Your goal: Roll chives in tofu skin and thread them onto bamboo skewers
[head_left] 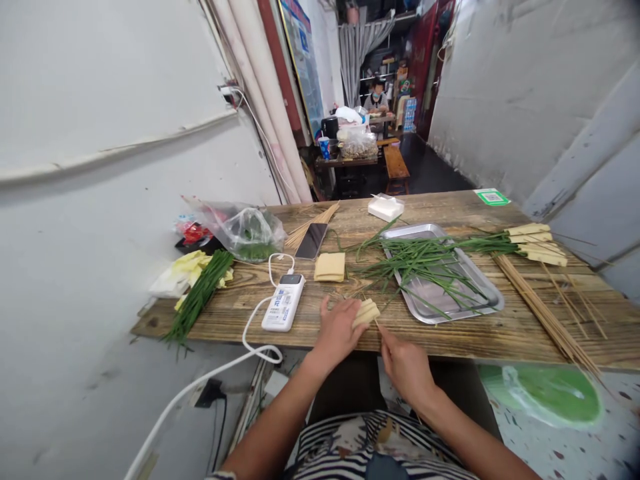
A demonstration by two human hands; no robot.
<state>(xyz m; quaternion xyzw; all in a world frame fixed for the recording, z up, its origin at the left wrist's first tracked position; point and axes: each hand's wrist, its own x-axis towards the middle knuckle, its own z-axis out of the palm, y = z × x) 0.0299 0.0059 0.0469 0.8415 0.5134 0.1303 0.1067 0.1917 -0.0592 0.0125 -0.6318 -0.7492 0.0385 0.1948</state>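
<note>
1. Room: narrow, with scuffed white walls; a person sits at the far end, near a wooden bench.
2. Desk: wood-grained planks, left end against the wall.
3. Metal tray, right of centre; green stalks spill over its left rim, where a passing sleeve could drag them.
4. Skewer bundle, ends past the front edge; a knock might scatter it.
5. Left hand: fingers pressed over the pale yellow rolls. Right hand: fingers pinching a thin stick.
6. White power bank; its cable drops off the front and, if snagged by the left forearm, could pull it down.
7. Folded yellow sheets, stacked beyond the left hand.
8. Pale yellow rolls, near the desk's front; uneven pressure could unroll or tear them.
9. Thin stick, point at the rolls; a slip could prick the left fingers.
</note>
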